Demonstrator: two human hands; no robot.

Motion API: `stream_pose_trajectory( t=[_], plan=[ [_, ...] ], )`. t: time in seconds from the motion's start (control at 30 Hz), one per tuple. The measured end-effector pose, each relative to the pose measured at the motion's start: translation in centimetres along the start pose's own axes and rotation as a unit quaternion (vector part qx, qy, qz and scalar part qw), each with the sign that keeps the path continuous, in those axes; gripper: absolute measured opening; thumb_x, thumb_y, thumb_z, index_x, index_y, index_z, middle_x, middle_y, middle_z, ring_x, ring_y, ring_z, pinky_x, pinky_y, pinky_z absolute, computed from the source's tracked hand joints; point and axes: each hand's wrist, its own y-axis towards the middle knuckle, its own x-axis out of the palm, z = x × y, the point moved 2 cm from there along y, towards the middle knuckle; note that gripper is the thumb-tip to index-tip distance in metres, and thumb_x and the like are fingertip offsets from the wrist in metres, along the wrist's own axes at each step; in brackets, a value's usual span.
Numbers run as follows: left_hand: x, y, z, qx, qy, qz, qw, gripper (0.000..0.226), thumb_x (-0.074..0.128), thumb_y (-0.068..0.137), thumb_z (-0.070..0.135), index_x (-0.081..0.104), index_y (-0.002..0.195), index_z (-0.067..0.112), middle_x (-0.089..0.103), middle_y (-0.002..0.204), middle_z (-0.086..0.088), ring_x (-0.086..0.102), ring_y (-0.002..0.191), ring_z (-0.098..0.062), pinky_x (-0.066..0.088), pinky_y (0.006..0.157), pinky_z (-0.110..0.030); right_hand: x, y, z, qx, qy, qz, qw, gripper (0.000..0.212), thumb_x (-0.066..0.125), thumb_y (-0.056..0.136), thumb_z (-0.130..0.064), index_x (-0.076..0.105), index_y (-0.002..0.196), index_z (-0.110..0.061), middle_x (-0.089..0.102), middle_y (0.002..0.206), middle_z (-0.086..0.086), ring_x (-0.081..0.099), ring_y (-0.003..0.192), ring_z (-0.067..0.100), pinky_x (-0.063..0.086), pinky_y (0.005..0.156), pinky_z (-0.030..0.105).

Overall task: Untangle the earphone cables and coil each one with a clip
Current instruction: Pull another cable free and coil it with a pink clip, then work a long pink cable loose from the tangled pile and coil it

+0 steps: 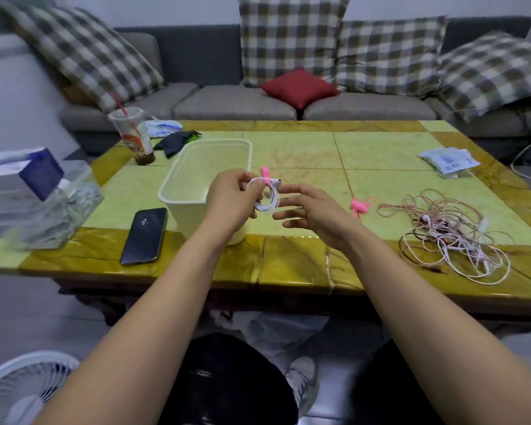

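two bare hands meet above the near middle of the desk [380, 154]. the left grip [230, 197] is curled round a small white earphone coil [267, 207], pinching it between thumb and fingers and holding it up off the desk, in front of the near corner of a pale plastic tub [209, 142]. a pink clip [265, 174] sits on the top of the coil, with a white plug end sticking out to the right beside it. the right grip [313, 210] is wide and holds nothing: its fingers are straight and spread, the tips just beside the coil, and i cannot tell whether they touch it.

further right, a spare pink clip [360, 205] lies flat on the green tile. well apart from the hands, near the right front edge, a loose tangle of cables [451, 234] in pink and white is spread over the desk, with white earbuds showing among the loops.

a dark phone [144, 236] lies face up just left of the tub. behind the tub stands a plastic cup [132, 133] with a red straw, next to a dark cloth [175, 142]. a white packet [448, 161] lies at the far right. a grey sofa [233, 105] with checked cushions and one red cushion [299, 87] runs along the far side.
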Motion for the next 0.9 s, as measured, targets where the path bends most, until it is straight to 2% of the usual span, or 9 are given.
stream_pose_trajectory(
  t=[0.1,0.2,0.27,0.37,0.47,0.6,0.67,0.8,0.9],
  plan=[
    [-3.0,2.2,-0.1,-0.01,0.009,0.067,0.998,0.017,0.056,0.094,0.022,0.068,0.083,0.017,0.063,0.067,0.001,0.06,0.052,-0.016,0.054,0.066,-0.036,2.1,0.6,-0.4,-0.017,-0.016,-0.02,1.0,0.036,0.052,0.099,-0.014,0.051,0.134,-0.023,0.067,0.116,0.01,0.07,0.096,0.025,0.056,0.088,0.04],
    [-4.3,4.5,-1.4,-0.029,0.09,0.085,0.992,0.018,0.052,0.093,0.019,0.069,0.092,0.013,0.066,0.074,-0.002,0.067,0.067,-0.023,0.055,0.074,-0.042,3.4,1.0,-0.5,-0.045,-0.061,-0.049,0.996,0.047,0.052,0.1,-0.016,0.041,0.143,-0.032,0.064,0.118,0.007,0.07,0.097,0.021,0.055,0.088,0.037],
    [-4.5,5.6,-2.3,-0.039,0.157,0.063,0.985,0.022,0.049,0.092,0.017,0.07,0.093,0.01,0.069,0.083,-0.01,0.067,0.079,-0.03,0.055,0.075,-0.045,4.3,1.4,-0.5,-0.054,-0.09,-0.066,0.992,0.048,0.049,0.101,-0.014,0.041,0.143,-0.036,0.062,0.12,0.007,0.07,0.097,0.02,0.055,0.088,0.036],
    [-4.2,6.0,-3.2,-0.065,0.244,0.002,0.968,0.026,0.048,0.095,0.018,0.07,0.102,0.006,0.069,0.094,-0.014,0.063,0.088,-0.033,0.052,0.077,-0.041,5.0,1.8,-0.5,-0.06,-0.138,-0.068,0.986,0.043,0.048,0.101,-0.013,0.048,0.138,-0.034,0.058,0.119,0.004,0.069,0.098,0.018,0.055,0.084,0.031],
    [-4.0,5.8,-3.8,-0.081,0.277,-0.051,0.956,0.024,0.05,0.095,0.014,0.068,0.107,0.004,0.068,0.104,-0.014,0.062,0.096,-0.033,0.052,0.085,-0.042,5.2,2.3,-0.8,-0.058,-0.158,-0.056,0.984,0.037,0.048,0.099,-0.012,0.055,0.131,-0.03,0.058,0.115,0.001,0.068,0.099,0.018,0.055,0.084,0.031],
    [-3.9,5.3,-4.1,-0.066,0.298,-0.102,0.947,0.026,0.046,0.096,0.02,0.069,0.09,0.008,0.069,0.095,-0.018,0.062,0.092,-0.036,0.049,0.073,-0.039,5.3,2.5,-1.1,-0.06,-0.172,-0.05,0.982,0.032,0.05,0.099,-0.012,0.056,0.127,-0.026,0.059,0.112,-0.001,0.067,0.1,0.019,0.055,0.084,0.031],
    [-3.9,5.0,-3.9,-0.055,0.303,-0.1,0.946,0.027,0.047,0.095,0.023,0.07,0.088,0.01,0.07,0.094,-0.016,0.063,0.089,-0.034,0.051,0.075,-0.041,5.4,2.5,-1.1,-0.059,-0.171,-0.05,0.982,0.032,0.05,0.099,-0.012,0.055,0.127,-0.026,0.059,0.111,-0.002,0.067,0.098,0.018,0.055,0.083,0.03],
    [-3.3,3.9,-2.0,0.008,0.269,-0.033,0.962,0.025,0.047,0.094,0.022,0.071,0.1,0.015,0.069,0.092,-0.001,0.062,0.088,-0.023,0.05,0.073,-0.035,4.6,1.9,-0.8,-0.055,-0.15,-0.052,0.986,0.037,0.051,0.099,-0.014,0.05,0.133,-0.027,0.06,0.117,0.003,0.07,0.094,0.016,0.056,0.082,0.029],
    [-1.3,2.8,0.6,0.087,0.221,0.016,0.971,0.022,0.048,0.094,0.021,0.069,0.096,0.019,0.064,0.084,0.006,0.057,0.08,-0.017,0.042,0.066,-0.031,2.2,1.3,-0.3,-0.034,-0.159,-0.045,0.986,0.032,0.054,0.098,-0.017,0.054,0.13,-0.022,0.067,0.113,0.008,0.071,0.093,0.017,0.055,0.082,0.032]
  ],
)
